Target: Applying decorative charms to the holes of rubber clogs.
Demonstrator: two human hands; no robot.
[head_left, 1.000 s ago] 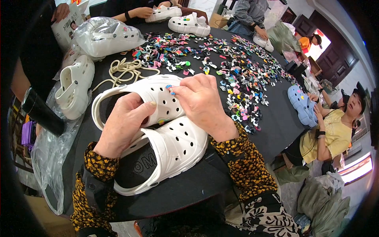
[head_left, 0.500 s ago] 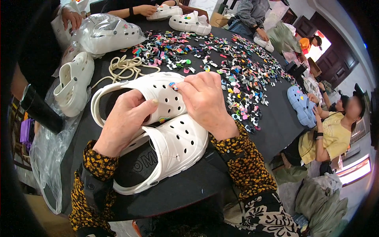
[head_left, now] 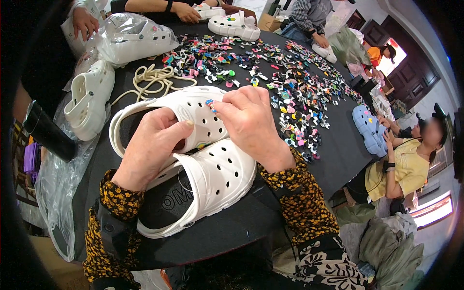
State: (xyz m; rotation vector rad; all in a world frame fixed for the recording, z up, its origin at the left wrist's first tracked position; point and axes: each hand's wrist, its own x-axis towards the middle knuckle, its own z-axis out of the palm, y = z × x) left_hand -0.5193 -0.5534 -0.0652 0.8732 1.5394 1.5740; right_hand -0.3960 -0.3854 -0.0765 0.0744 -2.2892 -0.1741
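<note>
Two white clogs lie side by side in front of me on the dark table. My left hand (head_left: 152,145) grips the farther clog (head_left: 193,105), fingers inside its opening and thumb over the upper's edge. A small blue-and-red shoe charm (head_left: 210,105) is pinched between the thumb and fingertips of my right hand (head_left: 253,126), at the holes of that clog's upper. Whether its stem sits in a hole I cannot tell. Between the clogs, a yellow-green charm (head_left: 201,145) shows on the farther one. The nearer clog (head_left: 224,179) has bare holes and a thin clear loop near its opening.
Many loose colourful charms (head_left: 295,106) cover the table (head_left: 333,150) beyond my hands. A cream cord (head_left: 152,82), another white clog (head_left: 91,99) and bagged clogs (head_left: 137,41) lie at the left, near a black bottle (head_left: 48,130). Co-workers handle clogs around the table, one a blue clog (head_left: 368,129).
My right fingertips have shifted slightly, and more of the charm shows at the clog's upper. My left hand keeps the same grip.
</note>
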